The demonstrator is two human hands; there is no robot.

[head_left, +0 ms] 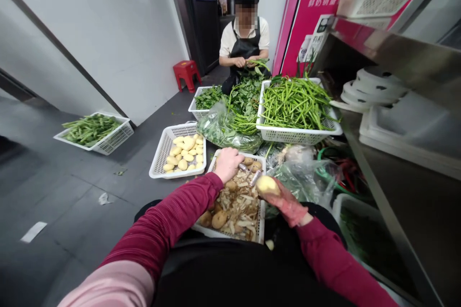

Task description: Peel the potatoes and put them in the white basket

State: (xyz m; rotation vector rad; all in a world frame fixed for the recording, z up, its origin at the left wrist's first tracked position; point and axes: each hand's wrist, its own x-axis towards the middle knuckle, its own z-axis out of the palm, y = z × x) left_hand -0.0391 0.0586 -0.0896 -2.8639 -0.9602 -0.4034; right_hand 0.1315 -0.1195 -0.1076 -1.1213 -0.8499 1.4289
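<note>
My left hand is closed around a metal peeler, whose head points toward the potato. A partly peeled potato, pale yellow on the side I see, sits in my right hand, which wears a reddish-pink glove. Peeler and potato are close together; I cannot tell whether they touch. Beneath both hands stands a white basket with peelings and unpeeled brown potatoes. To its left, peeled potatoes lie in another white basket.
Ahead, a person in a dark apron handles leafy greens. A basket of long green stems stands front right, beside a metal shelf. A red stool is near the doorway; another vegetable basket is far left.
</note>
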